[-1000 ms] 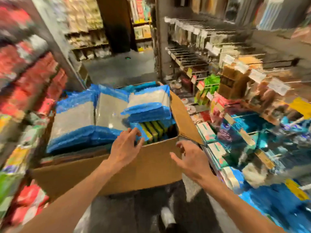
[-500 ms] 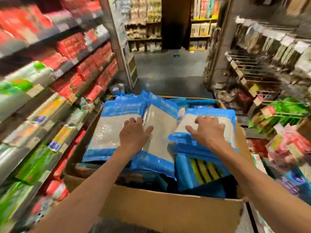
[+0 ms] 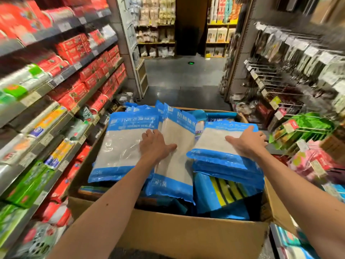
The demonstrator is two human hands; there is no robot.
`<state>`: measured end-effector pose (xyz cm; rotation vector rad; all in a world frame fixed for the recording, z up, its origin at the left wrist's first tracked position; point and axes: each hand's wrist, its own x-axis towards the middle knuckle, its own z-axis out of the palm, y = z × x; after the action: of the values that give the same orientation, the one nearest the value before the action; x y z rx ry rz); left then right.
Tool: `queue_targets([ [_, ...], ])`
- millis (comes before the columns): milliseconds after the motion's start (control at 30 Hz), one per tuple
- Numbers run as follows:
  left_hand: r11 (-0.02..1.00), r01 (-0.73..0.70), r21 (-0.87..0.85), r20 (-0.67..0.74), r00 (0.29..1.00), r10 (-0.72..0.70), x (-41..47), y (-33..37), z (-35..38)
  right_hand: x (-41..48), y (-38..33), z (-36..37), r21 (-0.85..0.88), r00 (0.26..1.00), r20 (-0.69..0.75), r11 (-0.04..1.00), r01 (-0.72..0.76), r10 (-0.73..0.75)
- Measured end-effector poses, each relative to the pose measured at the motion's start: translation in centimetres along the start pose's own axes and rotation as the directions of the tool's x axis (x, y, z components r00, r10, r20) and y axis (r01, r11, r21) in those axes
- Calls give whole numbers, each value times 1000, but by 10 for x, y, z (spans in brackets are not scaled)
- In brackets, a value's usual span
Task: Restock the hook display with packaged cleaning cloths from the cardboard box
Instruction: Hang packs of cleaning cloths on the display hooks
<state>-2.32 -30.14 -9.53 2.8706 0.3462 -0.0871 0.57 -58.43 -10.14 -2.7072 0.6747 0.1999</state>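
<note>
Cloth packs (image 3: 123, 146), blue-edged, clear-windowed, grey inside

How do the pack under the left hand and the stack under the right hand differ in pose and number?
The tilted pack under the left hand stands on edge and leans; the flat stack under the right hand lies level. The tilted pack looks single; the flat stack holds several. Both are blue-edged, clear-windowed, and sit in the cardboard box.

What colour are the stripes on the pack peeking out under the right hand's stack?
Yellow and black stripes on the blue striped pack, clearest in the head view.
</note>
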Motion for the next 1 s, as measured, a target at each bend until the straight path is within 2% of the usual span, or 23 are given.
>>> queue_targets([
  [100,985,3,-173,40,999,4,1,-4,-7,2,3,-5,63,1000,9,998,-19,18],
  [233,859,40,-511,61,998,-10,-3,-5,-25,0,3,-10,142,999,-20,989,-31,35],
  [400,730,62,-681,89,996,-2,-10,-12,-43,-9,-4,-8,27,977,-191,995,100,-93],
  [433,702,64,-709,93,996,3,-11,-14,-46,-13,-5,-10,71,974,-195,989,127,-111],
  [500,667,52,-743,92,995,24,-13,-18,-53,-22,-6,-16,268,980,-180,955,130,-83],
  [600,650,10,-760,97,990,98,-17,-28,-68,-39,-3,-29,632,998,-61,774,42,-4],
  [667,595,-21,-804,91,983,158,-21,-34,-80,-52,1,-38,757,999,46,652,-38,6],
  [733,544,-36,-838,93,974,208,-28,-41,-93,-74,4,-46,827,994,95,560,-52,-47],
  [867,466,-40,-884,117,946,303,-46,-55,-110,-129,4,-57,926,978,68,376,12,-199],
  [1000,320,-57,-946,102,883,458,-82,-65,-105,-194,10,-56,972,985,-73,208,104,-154],
])
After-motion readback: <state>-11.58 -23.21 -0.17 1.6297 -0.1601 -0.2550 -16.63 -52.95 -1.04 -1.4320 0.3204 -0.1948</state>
